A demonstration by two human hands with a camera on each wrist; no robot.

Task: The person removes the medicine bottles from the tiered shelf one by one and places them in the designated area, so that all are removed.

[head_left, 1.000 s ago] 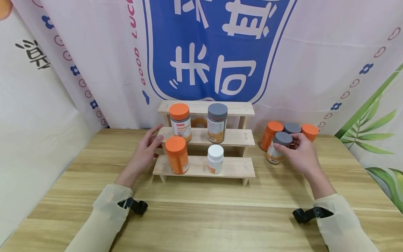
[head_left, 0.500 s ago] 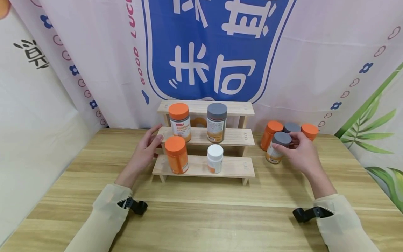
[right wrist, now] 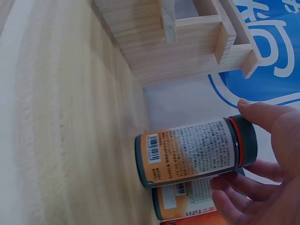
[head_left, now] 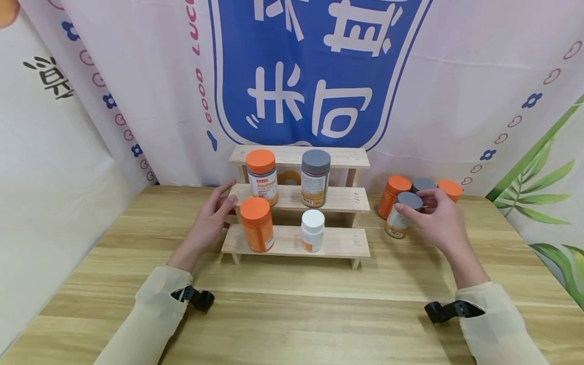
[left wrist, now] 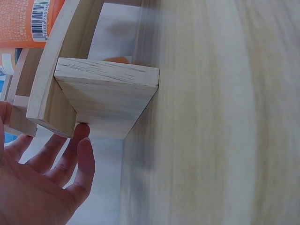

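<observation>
A grey-lidded supplement bottle (head_left: 398,224) stands at the right of the table, its orange and white label facing the right wrist camera. My right hand (head_left: 440,219) grips it around the lid, thumb on the near left side and fingers behind. At the left end of a three-step wooden rack (head_left: 296,243), my left hand (head_left: 205,223) rests with loosely extended fingers (left wrist: 84,164) against the side. On the bottom step stand an orange bottle (head_left: 257,230) and a small white bottle (head_left: 312,233). The middle step bears an orange-lidded bottle (head_left: 263,185) and another grey-lidded bottle (head_left: 315,185).
Behind the held bottle stand two orange bottles, one at its left (head_left: 391,195) and one at its right (head_left: 449,189), with a grey-lidded bottle (head_left: 423,184) between them. A printed curtain (head_left: 159,101) hangs along the table's back edge. Wood-grain tabletop (head_left: 292,314) stretches in front.
Almost nothing differs. The right hand shifts very slightly on the grey-lidded bottle, which stays in place; the left hand keeps its place at the rack.
</observation>
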